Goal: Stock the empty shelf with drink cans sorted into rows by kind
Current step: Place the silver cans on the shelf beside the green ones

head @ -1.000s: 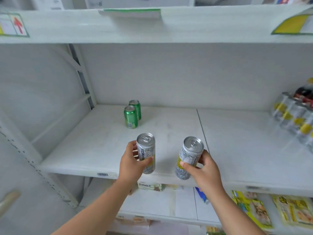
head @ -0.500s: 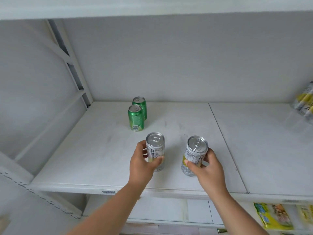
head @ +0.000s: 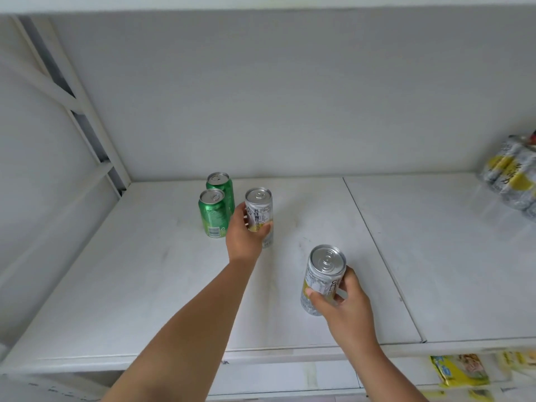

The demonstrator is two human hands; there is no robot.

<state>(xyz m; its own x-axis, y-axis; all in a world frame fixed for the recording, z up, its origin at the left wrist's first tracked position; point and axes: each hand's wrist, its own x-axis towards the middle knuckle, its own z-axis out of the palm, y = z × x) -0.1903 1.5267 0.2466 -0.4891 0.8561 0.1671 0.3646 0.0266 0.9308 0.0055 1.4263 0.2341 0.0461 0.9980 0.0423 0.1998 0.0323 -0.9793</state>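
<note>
Two green cans stand upright on the white shelf (head: 150, 285), one behind the other toward the back left: the rear green can (head: 221, 187) is close to the back wall, and the front green can (head: 214, 213) is right in front of it, apparently touching or nearly so. The left hand (head: 245, 230) reaches deep into the shelf with its fingers and thumb curled round a silver can (head: 259, 211), gripping it low on the body; that can is upright and sits just to the right of the front green can, a narrow gap between them. Whether its base is resting on the shelf I can't make out, since the hand covers the lower part. Nearer the shelf's front edge, the right hand (head: 343, 303) wraps a second silver can (head: 323, 277) from the right side, thumb across its printed face and fingers round the back. This one is tipped slightly, top leaning toward the viewer, and looks held just above the board. Off at the far right edge lies a blurred pack (head: 512, 175) of silver and yellow cans. Yellow packets (head: 458, 369) show on the shelf below.
</note>
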